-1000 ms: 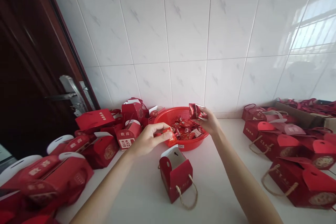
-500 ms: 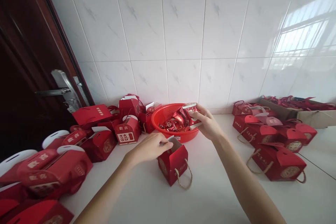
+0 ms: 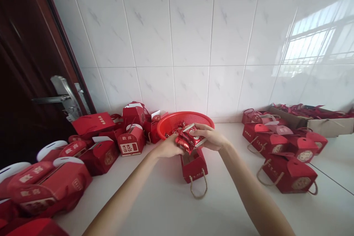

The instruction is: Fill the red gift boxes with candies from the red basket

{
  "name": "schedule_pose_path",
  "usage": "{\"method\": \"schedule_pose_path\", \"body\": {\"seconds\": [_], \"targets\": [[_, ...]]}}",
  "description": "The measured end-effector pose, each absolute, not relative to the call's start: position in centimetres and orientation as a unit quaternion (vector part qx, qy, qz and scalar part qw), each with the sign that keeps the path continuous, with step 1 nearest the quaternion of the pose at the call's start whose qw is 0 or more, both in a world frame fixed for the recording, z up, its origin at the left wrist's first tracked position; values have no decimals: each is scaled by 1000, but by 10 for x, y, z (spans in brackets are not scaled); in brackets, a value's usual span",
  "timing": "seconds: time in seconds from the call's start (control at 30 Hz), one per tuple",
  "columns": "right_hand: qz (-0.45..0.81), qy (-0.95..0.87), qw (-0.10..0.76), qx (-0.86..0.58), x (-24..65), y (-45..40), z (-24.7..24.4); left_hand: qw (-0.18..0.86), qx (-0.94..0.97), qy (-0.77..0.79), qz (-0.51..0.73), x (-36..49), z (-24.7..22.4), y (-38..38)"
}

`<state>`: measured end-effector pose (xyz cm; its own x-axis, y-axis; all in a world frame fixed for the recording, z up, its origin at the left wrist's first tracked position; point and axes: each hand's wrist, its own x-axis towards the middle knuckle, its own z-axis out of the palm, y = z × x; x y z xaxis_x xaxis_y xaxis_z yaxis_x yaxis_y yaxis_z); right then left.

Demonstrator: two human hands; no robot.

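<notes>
My right hand [image 3: 212,138] grips red foil candy packets [image 3: 197,137] with pale crimped ends. From the left, my left hand [image 3: 168,146] has its fingers closed around the lower side of the same bunch, where another shiny red packet [image 3: 183,144] shows. Its fingertips are partly hidden. Just beneath both hands stands an open red gift box [image 3: 195,167] with a twisted rope handle [image 3: 199,194] hanging at its front. The packets partly cover its opening. Behind the hands is a red plastic basket [image 3: 206,115] with more wrapped candies inside, mostly hidden.
Red gift boxes [image 3: 99,156] crowd the left side of the white tabletop [image 3: 155,206]. More red boxes with rope handles [image 3: 290,173] stand at the right, before a cardboard box [image 3: 329,126] of red ribbons. A tiled wall [image 3: 190,88] rises behind; a dark door [image 3: 24,62] is at left.
My right hand has brought the packets left and toward me, from the basket to above the gift box. My left hand has left the box's flap and joined the packets. The gift box has shifted.
</notes>
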<state>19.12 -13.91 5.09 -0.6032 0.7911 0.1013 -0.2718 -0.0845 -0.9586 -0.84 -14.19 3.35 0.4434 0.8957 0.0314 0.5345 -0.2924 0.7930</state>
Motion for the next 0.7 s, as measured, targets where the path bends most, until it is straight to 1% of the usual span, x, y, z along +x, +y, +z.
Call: {"method": "schedule_pose_path", "body": {"seconds": [0.17, 0.33, 0.47, 0.6, 0.7], "targets": [[677, -587, 353, -269, 201, -136, 54, 424, 776, 420, 207, -18, 42, -140], [562, -658, 368, -340, 213, -142, 60, 466, 784, 376, 165, -21, 45, -138], [519, -721, 325, -323, 213, -144, 59, 467, 774, 391, 172, -23, 41, -135], [441, -767, 303, -354, 210, -144, 58, 477, 773, 379, 177, -26, 40, -135], [414, -791, 270, -362, 210, -145, 60, 485, 770, 373, 178, -27, 41, -136]]}}
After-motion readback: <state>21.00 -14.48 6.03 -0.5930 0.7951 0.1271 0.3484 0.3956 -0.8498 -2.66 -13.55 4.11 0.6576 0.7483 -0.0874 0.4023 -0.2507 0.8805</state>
